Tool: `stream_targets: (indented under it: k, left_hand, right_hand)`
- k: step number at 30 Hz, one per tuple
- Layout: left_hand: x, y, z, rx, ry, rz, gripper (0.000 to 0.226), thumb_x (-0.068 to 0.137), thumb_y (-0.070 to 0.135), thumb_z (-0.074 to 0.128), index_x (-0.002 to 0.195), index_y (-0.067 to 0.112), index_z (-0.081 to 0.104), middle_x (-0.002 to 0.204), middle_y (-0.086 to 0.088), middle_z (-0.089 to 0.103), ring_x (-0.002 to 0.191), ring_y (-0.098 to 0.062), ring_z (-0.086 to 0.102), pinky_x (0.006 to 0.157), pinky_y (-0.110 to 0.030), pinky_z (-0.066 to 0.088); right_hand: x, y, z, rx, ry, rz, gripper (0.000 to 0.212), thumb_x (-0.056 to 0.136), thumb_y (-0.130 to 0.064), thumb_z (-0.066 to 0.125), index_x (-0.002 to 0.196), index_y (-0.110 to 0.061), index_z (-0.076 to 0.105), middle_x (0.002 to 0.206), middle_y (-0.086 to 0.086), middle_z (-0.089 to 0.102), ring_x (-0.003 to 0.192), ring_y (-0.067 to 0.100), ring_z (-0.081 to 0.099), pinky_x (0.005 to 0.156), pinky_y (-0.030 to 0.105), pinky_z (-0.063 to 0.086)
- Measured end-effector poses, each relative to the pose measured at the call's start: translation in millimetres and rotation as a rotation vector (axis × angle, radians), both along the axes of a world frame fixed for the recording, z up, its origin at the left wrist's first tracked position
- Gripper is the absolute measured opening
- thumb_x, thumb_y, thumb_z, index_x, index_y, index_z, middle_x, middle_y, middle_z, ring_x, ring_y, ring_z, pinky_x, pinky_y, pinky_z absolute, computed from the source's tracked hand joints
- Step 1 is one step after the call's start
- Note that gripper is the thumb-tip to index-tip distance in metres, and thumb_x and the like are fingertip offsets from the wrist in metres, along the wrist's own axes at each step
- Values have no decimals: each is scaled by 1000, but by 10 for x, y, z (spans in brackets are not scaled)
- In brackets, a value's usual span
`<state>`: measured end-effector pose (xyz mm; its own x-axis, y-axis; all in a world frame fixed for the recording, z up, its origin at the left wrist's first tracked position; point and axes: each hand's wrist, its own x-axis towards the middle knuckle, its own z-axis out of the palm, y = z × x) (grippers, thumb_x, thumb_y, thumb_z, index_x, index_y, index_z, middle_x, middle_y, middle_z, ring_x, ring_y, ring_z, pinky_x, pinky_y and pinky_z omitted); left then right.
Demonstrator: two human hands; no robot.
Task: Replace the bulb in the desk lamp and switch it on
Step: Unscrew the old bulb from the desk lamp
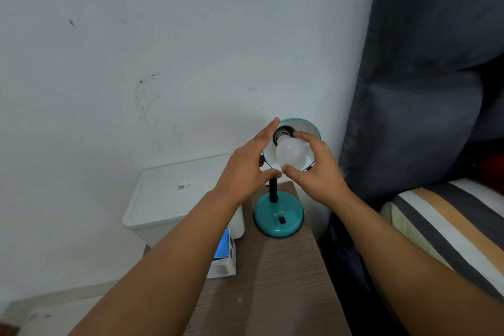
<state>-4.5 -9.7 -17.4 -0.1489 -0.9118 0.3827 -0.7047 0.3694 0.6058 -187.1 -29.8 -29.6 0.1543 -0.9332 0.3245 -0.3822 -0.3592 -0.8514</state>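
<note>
A teal desk lamp stands on a narrow wooden table, its round base [278, 219] carrying a black switch [282, 220]. Its shade [305, 131] is tilted up toward me, white inside. A white frosted bulb [289, 152] sits in the black socket inside the shade. My right hand [317, 169] grips the bulb, fingers at its top and thumb under it. My left hand [245, 163] cups the left edge of the shade, fingers stretched along the rim and thumb below. The lamp is unlit.
A blue and white bulb box [225, 256] lies on the table [272, 281] left of the base. A white lidded bin [174, 196] stands to the left by the wall. A striped mattress [450, 226] and dark curtain [422, 90] are to the right.
</note>
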Motion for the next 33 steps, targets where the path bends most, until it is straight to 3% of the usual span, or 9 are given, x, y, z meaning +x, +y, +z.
stream_targets:
  k: [5,11,15,18,21,24,28,31,33]
  left_hand:
    - [-25,6,17,5,-5,13,100,84,24,82,156,52,18,149,10,53,114,-14,64,98,-34,55]
    - [13,-7,13,39,38,4,108,79,19,86,154,56,18,148,14,53,113,-14,66,97,-34,55]
    - [2,3,13,37,45,9,104,82,22,84,153,58,18,151,17,49,118,-12,64,99,-29,54]
    - [-11,8,16,32,34,15,101,83,22,82,154,57,19,147,14,54,109,-13,67,96,-31,55]
    - [-6,7,15,49,61,6,105,80,17,85,154,55,20,145,14,55,112,-13,67,97,-32,55]
    - [9,9,9,46,60,4,106,80,18,85,154,56,20,147,15,53,113,-12,66,97,-31,55]
    - [2,20,18,36,33,22,102,83,22,83,153,58,19,147,17,53,107,-13,68,92,-23,54]
    - [-11,16,21,33,24,26,101,83,23,82,154,57,19,142,14,57,101,-15,69,91,-24,54]
    - [-8,12,16,40,31,21,104,81,19,84,153,57,19,143,13,57,106,-14,68,93,-23,54]
  right_hand:
    - [12,0,-27,27,50,-99,73,71,-53,80,132,-31,46,128,-12,47,112,4,40,87,25,35]
    - [6,-32,3,-5,19,-7,66,75,-29,81,132,-39,48,126,-9,49,119,9,44,87,18,36]
    - [16,12,4,45,0,-39,89,64,-47,87,139,-33,40,130,-14,43,116,3,38,92,25,35]
    - [43,10,12,29,49,-131,80,65,-55,83,131,-29,48,130,-9,50,114,6,43,88,26,35]
    - [49,-13,36,19,50,-116,66,72,-42,82,129,-33,51,129,-6,52,115,10,46,87,25,35]
    - [34,-16,40,22,34,-65,69,74,-27,79,133,-39,47,129,-11,47,124,14,44,90,27,35]
    - [44,9,21,58,29,-81,88,69,-42,83,143,-33,37,142,-9,44,130,13,40,96,28,35]
    - [52,5,22,51,92,-150,79,67,-53,82,133,-29,47,135,-5,51,125,17,46,93,31,40]
    - [45,-6,25,36,102,-139,70,69,-45,82,129,-31,50,132,-5,52,121,18,48,90,32,42]
